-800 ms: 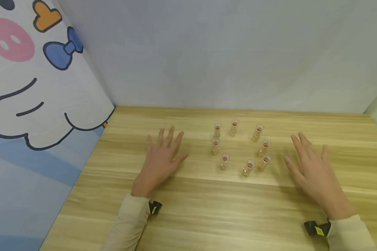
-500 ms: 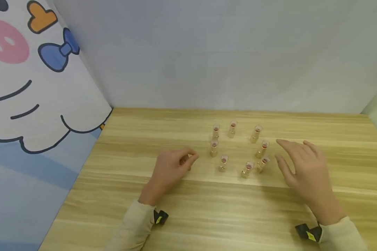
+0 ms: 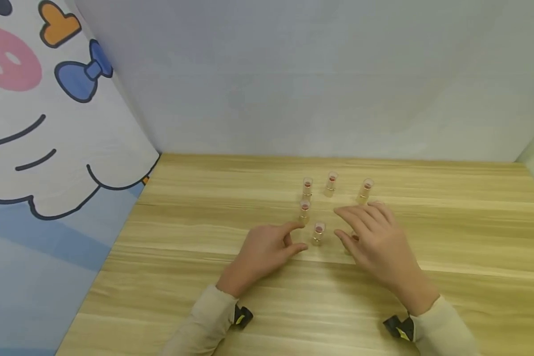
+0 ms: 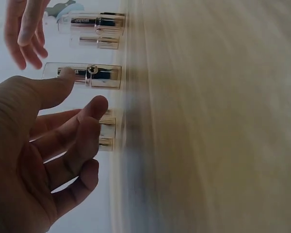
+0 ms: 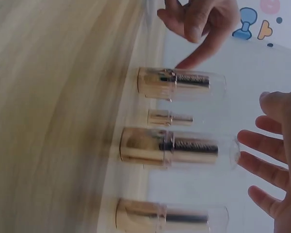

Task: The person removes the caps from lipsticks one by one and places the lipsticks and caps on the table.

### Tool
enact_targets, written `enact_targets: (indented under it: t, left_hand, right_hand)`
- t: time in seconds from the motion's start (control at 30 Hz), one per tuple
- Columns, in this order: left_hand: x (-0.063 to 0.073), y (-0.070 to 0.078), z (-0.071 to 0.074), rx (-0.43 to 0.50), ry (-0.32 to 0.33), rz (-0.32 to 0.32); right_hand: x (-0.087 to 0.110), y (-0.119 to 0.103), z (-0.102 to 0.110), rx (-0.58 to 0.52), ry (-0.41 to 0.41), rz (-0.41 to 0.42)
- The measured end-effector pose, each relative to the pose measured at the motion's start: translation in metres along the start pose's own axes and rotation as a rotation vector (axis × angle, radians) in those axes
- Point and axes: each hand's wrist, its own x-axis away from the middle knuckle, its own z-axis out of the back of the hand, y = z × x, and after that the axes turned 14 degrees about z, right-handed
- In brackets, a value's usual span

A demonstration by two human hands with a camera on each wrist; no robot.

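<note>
Several lipsticks with gold bases and transparent caps stand upright in a loose ring on the wooden table. My left hand (image 3: pixel 267 249) is at the ring's front left, thumb and index finger apart, beside the front lipstick (image 3: pixel 318 234) and just below the left lipstick (image 3: pixel 304 211). Nothing is between those fingers. On the other side, my right hand (image 3: pixel 378 244) reaches over the ring's right part, fingers spread, and hides lipsticks there. One lipstick (image 3: pixel 355 238) peeks out between its thumb and fingers. In the right wrist view, fingertips are right at the cap of a lipstick (image 5: pixel 169 147).
At the back of the ring stand three more lipsticks: a left one (image 3: pixel 308 188), a middle one (image 3: pixel 331 184) and a right one (image 3: pixel 365 191). A pale wall cloth (image 3: pixel 320 89) rises behind the table (image 3: pixel 169 227). A cartoon-printed cloth (image 3: pixel 71 143) hangs at left.
Both hands have moved inward to the lipsticks, the left going right and the right going left. The left fingers bunched together, then parted. The lipsticks in sight stand as before.
</note>
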Motion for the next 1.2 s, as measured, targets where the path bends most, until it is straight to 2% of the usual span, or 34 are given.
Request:
enact_targets:
  t: [0.27,0.67,1.03,1.2]
  left_hand:
    - [-0.004,0.004,-0.005,0.006,-0.093,0.033]
    - [-0.012,0.016,-0.01,-0.012,-0.13,0.034]
    - [-0.014,0.019,-0.014,-0.031,-0.035,0.005]
    - [-0.004,0.019,-0.009,-0.022,0.073,-0.06]
  right_hand:
    - [-0.005,-0.01,-0.016,-0.012,-0.07,0.019]
    - [-0.006,-0.014,-0.026,-0.01,-0.107,0.03]
    - [-0.002,-0.009,-0.028,-0.071,-0.054,0.035]
    - [-0.003,-0.009,-0.026,-0.126,0.064,0.049]
